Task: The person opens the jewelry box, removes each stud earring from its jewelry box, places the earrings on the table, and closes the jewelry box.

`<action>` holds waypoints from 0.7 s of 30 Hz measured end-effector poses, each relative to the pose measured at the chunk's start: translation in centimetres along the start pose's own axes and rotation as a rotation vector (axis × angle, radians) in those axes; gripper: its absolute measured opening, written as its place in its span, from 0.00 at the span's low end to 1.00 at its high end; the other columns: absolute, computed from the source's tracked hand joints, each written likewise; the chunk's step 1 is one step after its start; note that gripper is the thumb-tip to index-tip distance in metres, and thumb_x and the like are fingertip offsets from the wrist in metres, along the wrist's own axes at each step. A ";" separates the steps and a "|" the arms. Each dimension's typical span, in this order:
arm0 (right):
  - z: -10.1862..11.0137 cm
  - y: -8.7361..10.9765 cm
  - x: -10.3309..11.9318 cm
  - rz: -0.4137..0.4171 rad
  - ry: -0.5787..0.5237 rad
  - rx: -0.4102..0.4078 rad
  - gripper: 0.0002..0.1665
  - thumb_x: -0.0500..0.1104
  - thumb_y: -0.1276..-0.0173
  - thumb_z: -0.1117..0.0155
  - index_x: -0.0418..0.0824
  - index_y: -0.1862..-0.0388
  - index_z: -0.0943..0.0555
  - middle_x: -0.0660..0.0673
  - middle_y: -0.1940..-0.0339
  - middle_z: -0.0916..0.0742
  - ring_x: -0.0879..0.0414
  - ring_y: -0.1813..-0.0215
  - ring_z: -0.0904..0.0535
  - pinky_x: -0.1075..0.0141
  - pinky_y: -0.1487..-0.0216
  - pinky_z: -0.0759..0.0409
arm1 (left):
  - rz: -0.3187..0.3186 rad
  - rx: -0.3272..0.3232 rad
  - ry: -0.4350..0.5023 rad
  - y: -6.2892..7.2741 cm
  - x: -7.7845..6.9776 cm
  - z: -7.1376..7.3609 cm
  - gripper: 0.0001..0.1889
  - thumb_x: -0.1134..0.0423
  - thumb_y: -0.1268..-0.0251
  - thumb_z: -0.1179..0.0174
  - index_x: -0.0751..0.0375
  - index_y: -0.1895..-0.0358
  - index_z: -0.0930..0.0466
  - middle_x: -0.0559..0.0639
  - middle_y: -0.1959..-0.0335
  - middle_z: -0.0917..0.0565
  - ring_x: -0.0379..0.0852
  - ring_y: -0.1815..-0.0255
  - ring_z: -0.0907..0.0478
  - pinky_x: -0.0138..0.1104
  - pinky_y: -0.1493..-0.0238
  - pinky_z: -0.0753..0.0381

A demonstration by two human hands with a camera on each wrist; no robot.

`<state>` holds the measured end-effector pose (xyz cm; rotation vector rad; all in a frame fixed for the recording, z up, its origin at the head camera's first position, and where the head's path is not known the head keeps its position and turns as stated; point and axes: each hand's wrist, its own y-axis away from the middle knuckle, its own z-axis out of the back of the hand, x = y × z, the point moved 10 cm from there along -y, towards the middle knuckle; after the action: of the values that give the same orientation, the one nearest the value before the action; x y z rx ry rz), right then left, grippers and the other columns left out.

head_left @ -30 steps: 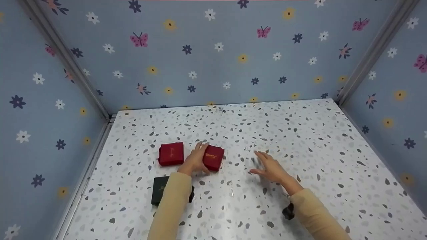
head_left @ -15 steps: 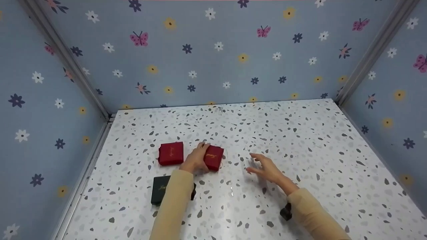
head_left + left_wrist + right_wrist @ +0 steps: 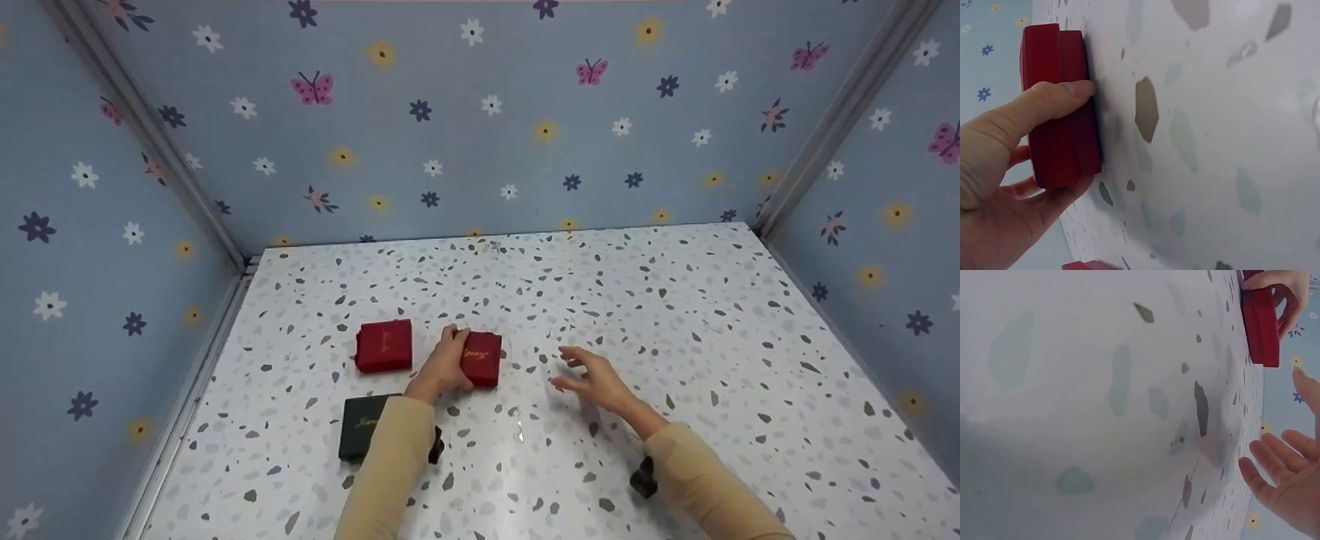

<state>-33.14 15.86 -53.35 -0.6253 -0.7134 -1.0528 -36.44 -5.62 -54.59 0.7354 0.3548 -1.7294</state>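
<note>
My left hand (image 3: 444,363) grips a small red jewelry box (image 3: 482,360) with gold lettering on its lid. In the left wrist view the thumb lies along the near side of the red box (image 3: 1055,135), and the other fingers reach round its far side, close to the tabletop. My right hand (image 3: 597,380) hovers to the right of the box, fingers apart and holding nothing. From the right wrist view, the open right hand (image 3: 1286,478) faces the held box (image 3: 1261,323) across a gap.
Left of the gripped box lies a second red box (image 3: 384,346). A dark green box (image 3: 364,426) sits nearer the front, partly covered by the left sleeve (image 3: 390,465). Speckled white tabletop (image 3: 637,292) spreads around, bounded by flowered blue walls (image 3: 480,135).
The gripped red box has turned slightly, its edges now squarer to the view, and shifted a little toward me. The right hand has drifted slightly left.
</note>
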 end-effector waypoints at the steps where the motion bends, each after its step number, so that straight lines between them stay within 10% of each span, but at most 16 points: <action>1: 0.0 0.0 0.0 0.000 -0.002 0.001 0.38 0.49 0.48 0.33 0.30 0.42 0.33 0.34 0.48 0.24 0.42 0.49 0.28 0.53 0.52 0.28 | 0.000 -0.010 0.003 0.1 -0.1 0.0 0.52 0.71 0.70 0.27 0.66 0.34 0.47 0.65 0.34 0.53 0.58 0.36 0.46 0.44 0.41 0.42; 21: -1.7 1.2 0.5 0.062 0.013 0.081 0.40 0.51 0.50 0.32 0.32 0.42 0.32 0.37 0.46 0.24 0.46 0.46 0.28 0.55 0.48 0.30 | 0.023 -0.136 0.017 3.1 -2.2 -1.2 0.53 0.67 0.80 0.23 0.69 0.38 0.42 0.66 0.40 0.44 0.62 0.47 0.35 0.47 0.48 0.34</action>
<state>-31.56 14.76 -54.19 -0.5671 -0.7178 -0.9655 -32.91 -4.17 -53.64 0.6530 0.4687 -1.6611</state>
